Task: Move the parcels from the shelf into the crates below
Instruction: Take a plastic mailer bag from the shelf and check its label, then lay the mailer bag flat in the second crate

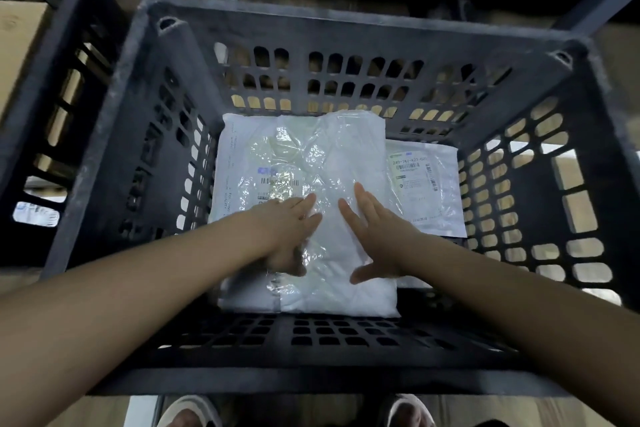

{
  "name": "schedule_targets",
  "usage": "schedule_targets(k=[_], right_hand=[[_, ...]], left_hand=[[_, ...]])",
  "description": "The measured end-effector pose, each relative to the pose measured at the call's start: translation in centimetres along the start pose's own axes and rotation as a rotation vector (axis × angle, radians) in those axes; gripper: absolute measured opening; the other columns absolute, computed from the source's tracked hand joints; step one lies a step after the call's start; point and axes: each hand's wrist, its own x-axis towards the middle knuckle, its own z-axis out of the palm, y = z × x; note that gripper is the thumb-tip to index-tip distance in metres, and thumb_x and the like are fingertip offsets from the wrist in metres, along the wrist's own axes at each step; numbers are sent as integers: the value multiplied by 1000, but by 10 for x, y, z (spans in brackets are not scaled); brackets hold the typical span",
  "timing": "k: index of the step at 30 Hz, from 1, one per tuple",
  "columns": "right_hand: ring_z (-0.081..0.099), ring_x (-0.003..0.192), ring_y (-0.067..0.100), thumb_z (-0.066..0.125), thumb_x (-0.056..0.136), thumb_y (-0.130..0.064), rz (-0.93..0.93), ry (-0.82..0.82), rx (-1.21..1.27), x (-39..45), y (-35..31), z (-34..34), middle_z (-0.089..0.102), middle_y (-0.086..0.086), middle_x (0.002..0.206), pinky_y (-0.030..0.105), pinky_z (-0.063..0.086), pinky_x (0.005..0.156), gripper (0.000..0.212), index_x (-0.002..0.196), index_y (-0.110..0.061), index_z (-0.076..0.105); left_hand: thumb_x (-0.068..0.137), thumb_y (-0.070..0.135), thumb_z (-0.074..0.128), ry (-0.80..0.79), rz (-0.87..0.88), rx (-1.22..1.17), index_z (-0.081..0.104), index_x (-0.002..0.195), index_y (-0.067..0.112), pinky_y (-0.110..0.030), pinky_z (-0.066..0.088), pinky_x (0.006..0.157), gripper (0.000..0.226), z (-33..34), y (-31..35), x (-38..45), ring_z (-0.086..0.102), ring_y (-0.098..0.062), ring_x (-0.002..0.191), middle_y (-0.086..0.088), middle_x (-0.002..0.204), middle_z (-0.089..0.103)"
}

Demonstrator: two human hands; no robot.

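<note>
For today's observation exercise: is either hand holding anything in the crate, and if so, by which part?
Nothing is gripped. Both the left hand and right hand lie with straight fingers on the near half of the top parcel in the crate.

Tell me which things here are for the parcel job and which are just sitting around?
For the job:
- top white parcel, with the left hand and right hand flat on it
- second white parcel partly under it
- black crate holding both

Just around:
- another black crate to the left
- the person's shoes below
</note>
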Motion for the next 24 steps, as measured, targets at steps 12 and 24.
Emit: schedule_targets(k=[12,24], right_hand=[[-22,144,27,71,65,-68,145,149,-25,29,36,-51,-36,13,150,45,-4,119,135,147,-19,-24],[-7,147,28,64,71,-70,227,63,-180,29,26,-55,-23,14,156,45,0,118,127,149,-12,-18]], left_hand=[[69,66,66,162,-240,39,-17,147,3,-41,1,118,130,-15,-49,11,-13,-27,145,-15,154,-25],[77,55,67,209,-310,-42,-12,148,5,-44,3,117,118,-10,-38,3,-10,-27,145,-12,155,-21]])
